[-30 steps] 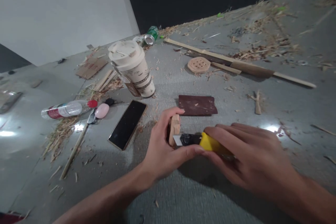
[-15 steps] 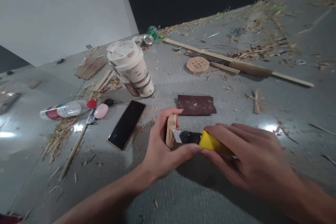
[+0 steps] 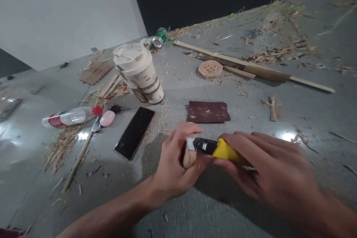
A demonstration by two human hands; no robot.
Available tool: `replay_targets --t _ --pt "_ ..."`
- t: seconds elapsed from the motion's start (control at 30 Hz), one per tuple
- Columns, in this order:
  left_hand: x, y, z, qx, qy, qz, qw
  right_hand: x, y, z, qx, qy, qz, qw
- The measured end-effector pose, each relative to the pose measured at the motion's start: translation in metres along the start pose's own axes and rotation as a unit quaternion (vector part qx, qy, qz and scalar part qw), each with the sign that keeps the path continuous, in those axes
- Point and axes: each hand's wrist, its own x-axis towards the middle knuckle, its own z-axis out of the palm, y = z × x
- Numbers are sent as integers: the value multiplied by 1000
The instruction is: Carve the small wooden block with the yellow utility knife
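Curled around a small pale piece of wood (image 3: 189, 157), my left hand (image 3: 177, 160) grips it between fingers and thumb, hiding much of its shape. My right hand (image 3: 264, 163) is closed on a yellow utility knife (image 3: 224, 150) with a black neck and a short exposed blade. The blade lies against the top of the wood, and my left thumb tip touches the front of the knife handle. Just beyond both hands, a dark red-brown folded sheet (image 3: 208, 112) lies flat on the grey surface.
A phone (image 3: 135, 132) and a lidded paper cup (image 3: 139, 72) are at left. Past them lie a plastic bottle (image 3: 72, 116) and a pink oval object (image 3: 107, 118). A round wooden piece with holes (image 3: 210, 69), long wooden strips (image 3: 217, 52), a green can (image 3: 160, 37) and shavings lie farther back.
My left hand has turned, bringing the wood slightly right and lower and tilting it. The knife blade has shifted up over the wood's upper end. Both hands keep their holds.
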Motion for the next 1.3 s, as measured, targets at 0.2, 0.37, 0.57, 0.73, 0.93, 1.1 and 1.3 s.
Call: replay_targets --t 0.2,0.37,0.57,0.73,0.93,1.1,1.3 --pt "2 -6 -6 -65 -42 -32 996 1 3 -2 19 -20 -21 999" --pt "4 -11 -7 -83 -38 -41 995 1 5 0 31 -32 -34 998" --pt "3 -3 -2 -62 -1 -52 997 -2 2 1 -13 -9 -25 1000" --pt "0 6 1 -43 22 -66 997 0 -1 -1 -28 -4 -14 1000" --pt "0 3 -1 -6 32 -40 999 1 -2 -4 -13 12 11 1000" --pt "3 -5 -1 -94 29 -54 994 -1 3 0 13 -20 -5 1000" --pt "1 -12 -4 -93 -28 -20 995 -3 6 1 35 -35 -31 998"
